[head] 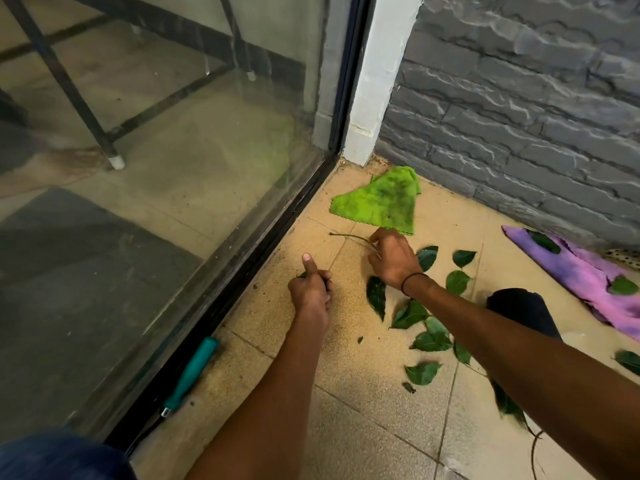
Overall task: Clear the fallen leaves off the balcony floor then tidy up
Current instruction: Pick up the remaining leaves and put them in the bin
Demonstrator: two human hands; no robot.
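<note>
Several green leaves (376, 295) lie scattered on the beige tiled floor (363, 410), mostly under and to the right of my right arm. My right hand (393, 258) pinches a thin bare twig (348, 236) that points left over the tiles. My left hand (311, 289) is curled into a fist close to the door track, thumb sticking up, with a bit of green leaf showing at its edge. More leaves (623, 285) rest on a purple cloth (585, 271) at the right.
A green cloth (381, 202) lies in the corner by the white post (374, 81). A glass sliding door (156, 150) and its dark track (242, 271) run along the left. A teal-handled tool (192, 374) lies by the track. A grey brick wall (519, 116) stands behind.
</note>
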